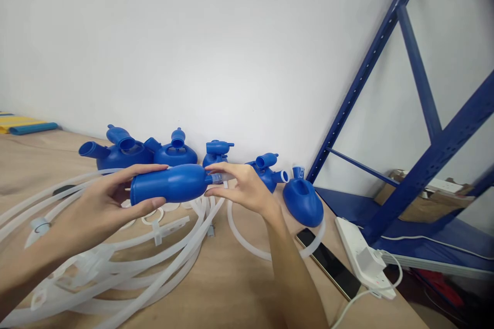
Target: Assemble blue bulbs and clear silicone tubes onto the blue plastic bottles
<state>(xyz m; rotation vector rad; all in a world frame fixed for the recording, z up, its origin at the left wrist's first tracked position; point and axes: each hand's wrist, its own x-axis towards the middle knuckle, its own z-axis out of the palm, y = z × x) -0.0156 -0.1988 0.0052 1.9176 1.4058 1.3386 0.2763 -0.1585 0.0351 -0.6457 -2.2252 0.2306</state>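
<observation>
A blue plastic funnel-shaped piece (181, 183) is held sideways above the table. My left hand (111, 203) grips its wide end, thumb below and fingers above. At its narrow end, my right hand (243, 186) pinches a clear connector (216, 179) that meets the blue spout. A translucent tube (247, 247) curves over the table beneath my right hand and passes behind my forearm. Coils of similar white tubing (170, 267) lie below and to the left of my hands.
Several blue bottles (303, 198) stand along the wall. A phone (328, 262) and a white power strip (365, 259) with a plug lie at the table's right. Beyond is a blue metal rack (420, 164) with a cardboard box (424, 198). White rings (152, 216) lie near the tubing.
</observation>
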